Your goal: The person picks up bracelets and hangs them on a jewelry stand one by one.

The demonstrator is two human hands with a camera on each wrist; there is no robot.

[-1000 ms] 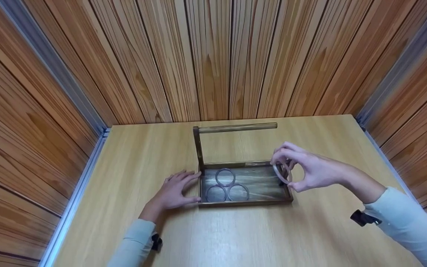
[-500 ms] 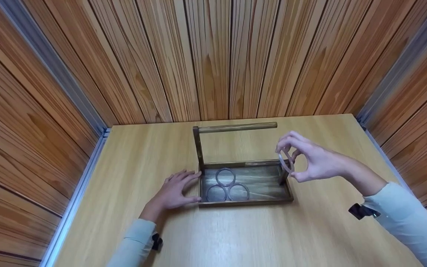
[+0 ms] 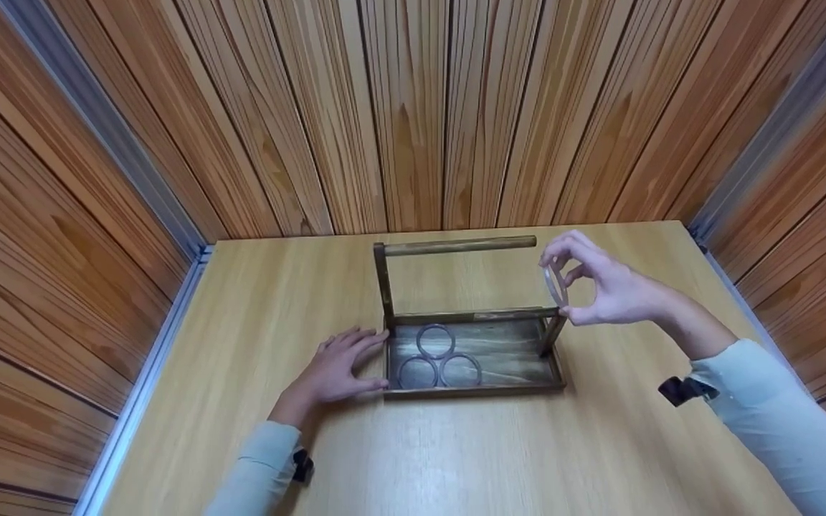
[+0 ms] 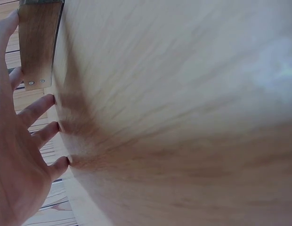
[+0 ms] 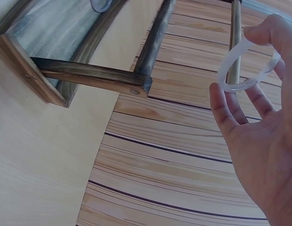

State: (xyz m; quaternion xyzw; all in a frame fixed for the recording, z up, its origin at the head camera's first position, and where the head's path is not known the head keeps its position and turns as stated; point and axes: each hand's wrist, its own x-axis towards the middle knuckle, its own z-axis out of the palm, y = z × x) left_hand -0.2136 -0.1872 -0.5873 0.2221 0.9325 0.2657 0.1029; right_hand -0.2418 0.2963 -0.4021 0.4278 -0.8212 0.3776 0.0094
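My right hand (image 3: 610, 287) pinches a pale translucent bangle (image 3: 551, 287) between thumb and fingers, just right of the free end of a wooden stand's upper rod (image 3: 459, 246). In the right wrist view the held bangle (image 5: 226, 70) overlaps that rod. Three similar bangles (image 3: 436, 326) lie flat in the left part of the stand's dark wooden tray (image 3: 474, 392). My left hand (image 3: 341, 365) has its fingers spread at the tray's left end, thumb and index finger against it. The left wrist view shows the other fingertips (image 4: 54, 126) on the table.
A tall post (image 3: 383, 287) rises at the tray's left end and bears the upper rod. From a shorter post (image 3: 551, 335) on the right, a lower rod (image 3: 477, 315) runs left. Wood-panelled walls (image 3: 420, 115) enclose the light wooden table (image 3: 456, 459).
My right hand has risen with the bangle, away from the tray's right end and up near the tip of the upper rod. The left hand and the tray stay put.
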